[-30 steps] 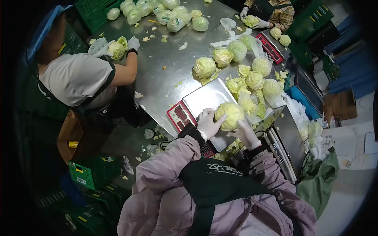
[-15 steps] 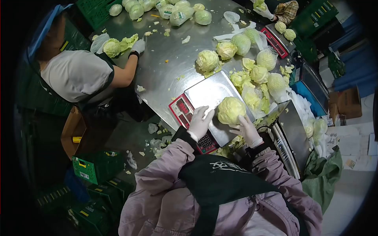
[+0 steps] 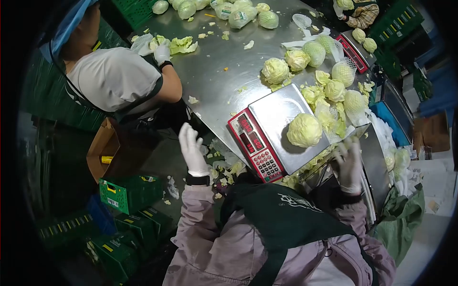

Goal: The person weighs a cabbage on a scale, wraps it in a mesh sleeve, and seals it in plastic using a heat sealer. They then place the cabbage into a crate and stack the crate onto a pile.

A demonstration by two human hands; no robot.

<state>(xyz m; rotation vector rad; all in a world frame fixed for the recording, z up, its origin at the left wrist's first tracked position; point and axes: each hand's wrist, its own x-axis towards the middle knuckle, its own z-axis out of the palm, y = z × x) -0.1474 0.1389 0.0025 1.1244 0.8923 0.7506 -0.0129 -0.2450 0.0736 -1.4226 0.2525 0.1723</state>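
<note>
A pale green cabbage (image 3: 304, 130) rests on the steel plate of a red digital scale (image 3: 256, 143), with neither hand touching it. Left of the scale, my left hand (image 3: 192, 151) is raised in a white glove, its fingers stretched upward and holding nothing. My right hand (image 3: 349, 166), gloved too and slightly blurred, is lifted to the right of the scale near loose leaves. Its fingers are spread apart and it holds nothing. Behind the scale sit a trimmed cabbage (image 3: 275, 71) and a cabbage in a white net (image 3: 314, 54).
A co-worker (image 3: 117, 78) stands at the left of the steel table (image 3: 214, 86), a gloved hand at leaves. Wrapped cabbages (image 3: 241, 17) lie at the far edge. Another red scale (image 3: 352, 53) stands far right. Green crates (image 3: 129, 195) are on the floor at left.
Both hands have left the cabbage and moved apart, the left outward left, the right outward right. The cabbage stays on the scale. The camera view has shifted, and the co-worker's hand has moved.
</note>
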